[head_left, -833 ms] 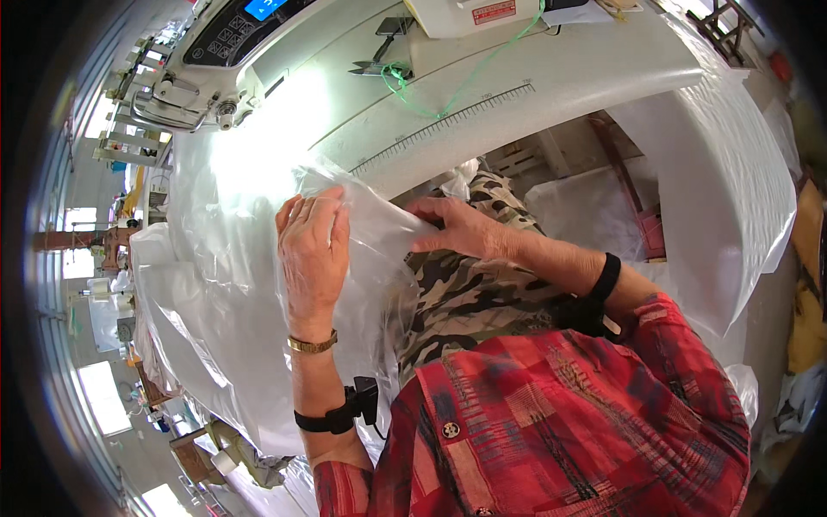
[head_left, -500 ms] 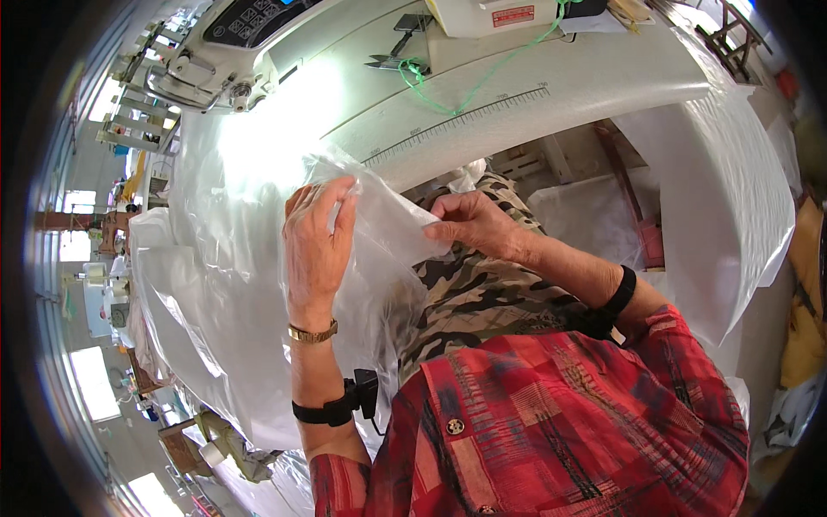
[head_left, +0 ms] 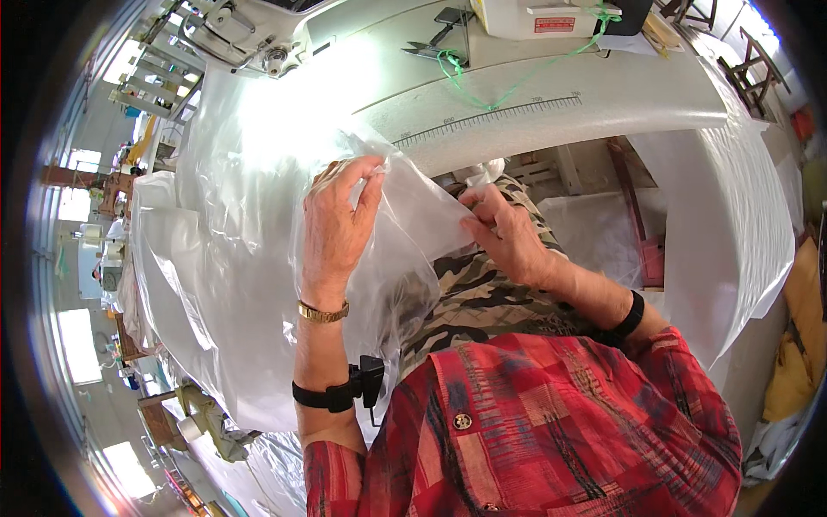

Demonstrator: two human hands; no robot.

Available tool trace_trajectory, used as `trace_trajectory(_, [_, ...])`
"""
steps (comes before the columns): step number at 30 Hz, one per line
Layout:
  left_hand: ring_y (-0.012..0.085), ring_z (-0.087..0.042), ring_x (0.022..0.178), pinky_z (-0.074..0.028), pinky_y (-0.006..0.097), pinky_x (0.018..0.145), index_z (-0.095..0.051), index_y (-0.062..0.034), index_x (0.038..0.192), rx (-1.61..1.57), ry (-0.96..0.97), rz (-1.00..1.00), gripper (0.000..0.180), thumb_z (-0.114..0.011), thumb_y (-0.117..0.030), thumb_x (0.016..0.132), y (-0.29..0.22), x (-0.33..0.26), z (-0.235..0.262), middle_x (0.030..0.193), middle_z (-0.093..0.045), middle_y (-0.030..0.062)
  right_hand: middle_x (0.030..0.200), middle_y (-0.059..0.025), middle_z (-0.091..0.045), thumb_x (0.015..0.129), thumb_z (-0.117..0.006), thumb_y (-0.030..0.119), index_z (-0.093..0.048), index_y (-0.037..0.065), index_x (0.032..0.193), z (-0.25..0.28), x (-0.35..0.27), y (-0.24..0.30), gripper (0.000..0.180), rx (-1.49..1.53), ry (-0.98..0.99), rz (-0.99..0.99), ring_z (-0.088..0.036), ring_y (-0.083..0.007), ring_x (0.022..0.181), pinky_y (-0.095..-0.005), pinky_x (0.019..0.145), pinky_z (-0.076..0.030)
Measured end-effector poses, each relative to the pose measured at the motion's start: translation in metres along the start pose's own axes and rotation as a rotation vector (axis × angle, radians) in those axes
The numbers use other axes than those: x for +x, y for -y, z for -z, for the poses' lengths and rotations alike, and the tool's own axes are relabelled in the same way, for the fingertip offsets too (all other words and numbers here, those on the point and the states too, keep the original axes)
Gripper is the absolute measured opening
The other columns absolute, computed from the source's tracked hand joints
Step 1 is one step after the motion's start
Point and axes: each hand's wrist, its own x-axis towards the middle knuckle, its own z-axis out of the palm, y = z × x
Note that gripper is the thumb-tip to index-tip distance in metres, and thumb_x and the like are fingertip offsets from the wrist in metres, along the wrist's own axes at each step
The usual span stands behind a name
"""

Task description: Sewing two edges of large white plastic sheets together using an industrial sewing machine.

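Observation:
A large translucent plastic sheet [head_left: 250, 293] spreads over the left of the sewing table and hangs across my lap. My left hand [head_left: 338, 215] pinches the sheet near the table's front edge, thumb and forefinger together. To its right, my right hand [head_left: 508, 233] grips the sheet's edge between thumb and fingers, so the film is drawn out between both hands. Above my left hand, a bright lamp glare washes out the part of the sheet nearest the sewing machine [head_left: 258, 39].
A pair of thread snips [head_left: 435, 52] lies on the sewing table [head_left: 517, 82], near a green cord [head_left: 491, 105]. A ruler scale [head_left: 491, 116] runs along its front. White plastic sheeting [head_left: 732, 224] hangs at the right. A dark wooden stand [head_left: 756, 73] is at the far right.
The view has shifted, so the table and machine sit higher and further right. Both hands keep hold of the sheet; the right hand's fingers have curled more at its edge.

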Motion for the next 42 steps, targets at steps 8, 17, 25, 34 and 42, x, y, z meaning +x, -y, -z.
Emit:
trace_trajectory(8, [0.0331,-0.063,0.082,-0.048,0.041,0.077,-0.066,-0.0016,0.103,-0.026,-0.002,0.002,0.017,-0.063,-0.013,0.090,0.000,0.002,-0.001,0.084,-0.066,0.0131,0.087,-0.0153,-0.065,0.089,-0.069,0.013,-0.055,0.003,0.103,-0.005,-0.003,-0.017,0.022,0.053,0.036,0.122,-0.066,-0.0290,0.080,-0.0376,0.070,-0.051])
trace_trajectory(17, [0.0321,-0.065,0.083,-0.049,0.040,0.076,-0.066,-0.0018,0.101,-0.020,-0.028,-0.030,0.015,-0.063,-0.011,0.090,0.002,0.002,-0.002,0.090,-0.069,0.0136,0.092,-0.0129,-0.063,0.083,-0.075,0.015,-0.060,0.002,0.095,-0.015,-0.004,-0.015,0.023,-0.122,-0.151,0.172,-0.067,-0.0285,0.079,-0.0373,0.071,-0.053])
trace_trajectory(25, [0.0320,-0.066,0.087,-0.050,0.039,0.080,-0.066,-0.0016,0.101,-0.045,-0.017,-0.003,0.014,-0.063,-0.011,0.091,0.004,0.002,-0.005,0.096,-0.071,0.0131,0.090,-0.0124,-0.061,0.083,-0.073,0.013,-0.060,0.002,0.093,-0.021,-0.002,-0.022,0.019,-0.129,-0.153,0.140,-0.067,-0.0294,0.079,-0.0380,0.071,-0.053])
trace_trajectory(34, [0.0322,-0.066,0.091,-0.049,0.040,0.084,-0.066,-0.0016,0.102,0.026,0.011,-0.020,0.017,-0.064,-0.013,0.091,0.001,0.001,0.000,0.098,-0.071,0.0125,0.082,-0.0109,-0.062,0.087,-0.068,0.008,-0.056,0.000,0.089,-0.011,-0.003,-0.013,0.014,0.041,-0.138,0.151,-0.063,-0.0231,0.074,-0.0343,0.068,-0.051])
trace_trajectory(42, [0.0267,-0.065,0.098,-0.042,0.044,0.103,-0.061,-0.0047,0.094,0.302,-0.004,-0.192,0.007,-0.062,-0.009,0.089,-0.011,-0.004,-0.006,0.104,-0.070,0.0092,0.080,-0.0007,-0.059,0.091,-0.064,0.006,-0.059,0.000,0.098,-0.013,-0.003,-0.004,0.010,0.535,-0.117,-0.119,-0.054,-0.0071,0.074,-0.0248,0.069,-0.048])
